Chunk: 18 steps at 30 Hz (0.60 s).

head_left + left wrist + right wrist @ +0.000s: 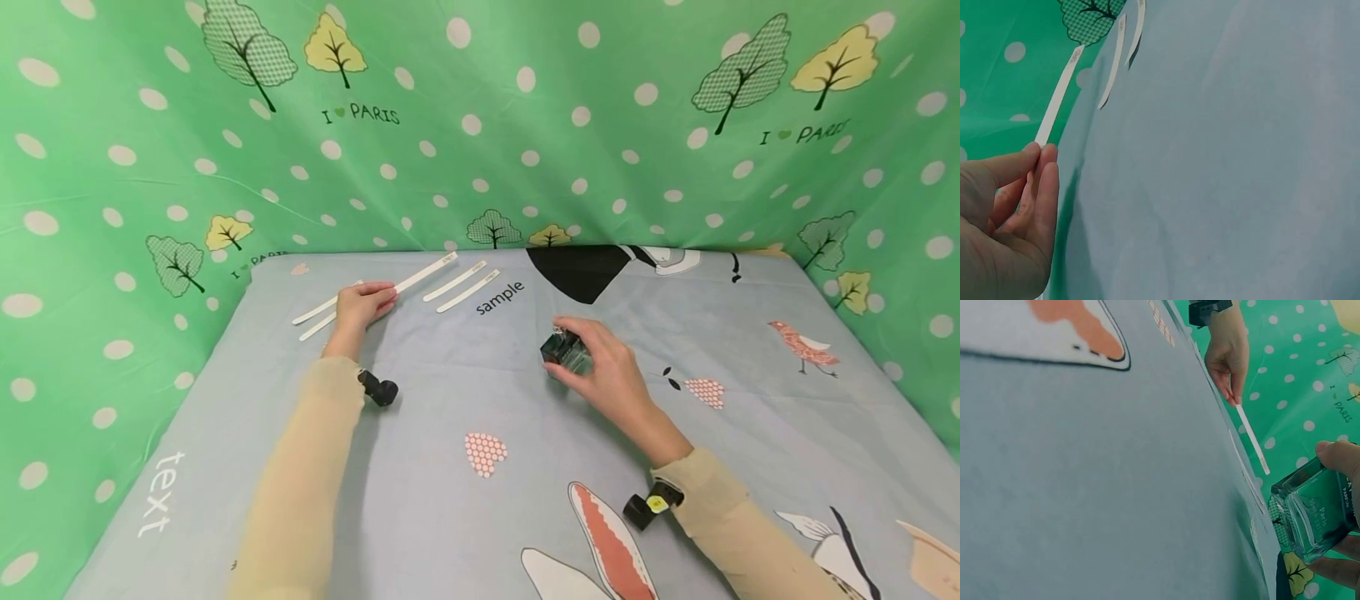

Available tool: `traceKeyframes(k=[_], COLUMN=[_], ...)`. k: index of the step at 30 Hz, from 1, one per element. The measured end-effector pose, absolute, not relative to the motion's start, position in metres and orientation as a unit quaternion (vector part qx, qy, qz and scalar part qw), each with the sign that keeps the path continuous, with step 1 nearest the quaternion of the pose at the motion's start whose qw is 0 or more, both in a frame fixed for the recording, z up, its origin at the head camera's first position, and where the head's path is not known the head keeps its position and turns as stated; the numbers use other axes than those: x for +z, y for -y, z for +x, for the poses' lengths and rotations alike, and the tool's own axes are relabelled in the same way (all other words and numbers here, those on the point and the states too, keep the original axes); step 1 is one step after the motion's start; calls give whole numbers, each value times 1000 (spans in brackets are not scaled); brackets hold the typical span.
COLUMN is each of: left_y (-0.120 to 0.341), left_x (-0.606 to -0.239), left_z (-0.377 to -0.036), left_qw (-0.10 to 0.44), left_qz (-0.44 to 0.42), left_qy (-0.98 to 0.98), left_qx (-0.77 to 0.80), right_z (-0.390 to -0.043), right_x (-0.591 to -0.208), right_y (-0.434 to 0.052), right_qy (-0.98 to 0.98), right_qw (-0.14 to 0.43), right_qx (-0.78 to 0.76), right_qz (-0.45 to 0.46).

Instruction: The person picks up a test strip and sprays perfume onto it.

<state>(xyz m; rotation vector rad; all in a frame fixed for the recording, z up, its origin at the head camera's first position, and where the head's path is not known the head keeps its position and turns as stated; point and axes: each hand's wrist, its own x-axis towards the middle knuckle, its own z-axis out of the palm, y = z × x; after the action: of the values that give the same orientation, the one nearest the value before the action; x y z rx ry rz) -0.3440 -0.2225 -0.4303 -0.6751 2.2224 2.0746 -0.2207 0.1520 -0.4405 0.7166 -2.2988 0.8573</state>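
Likely fragile, slick glass bottle gripped by its sides in right hand; left hand pinches flimsy paper strip at its end.

The left hand reaches forward, arm outstretched, fingers pinched together. The right hand sits nearer, wrist bent, fingers curled in a grip.
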Motion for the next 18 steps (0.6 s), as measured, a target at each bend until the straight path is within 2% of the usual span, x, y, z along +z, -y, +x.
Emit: traceKeyframes(k=[11,18], left_y=[218,217], left_x=[-444,-438], left_z=[-351,-350], left_qw=[8,16], left_qz=[-222,-216], left_qy=[-725,-733], left_qx=[652,645], right_z=[-220,-220], right_x=[-442,-442], right_y=[-153,-155], right_qy=[861,862], right_qw=[284,291], right_qx=[325,320], right_qz=[269,264])
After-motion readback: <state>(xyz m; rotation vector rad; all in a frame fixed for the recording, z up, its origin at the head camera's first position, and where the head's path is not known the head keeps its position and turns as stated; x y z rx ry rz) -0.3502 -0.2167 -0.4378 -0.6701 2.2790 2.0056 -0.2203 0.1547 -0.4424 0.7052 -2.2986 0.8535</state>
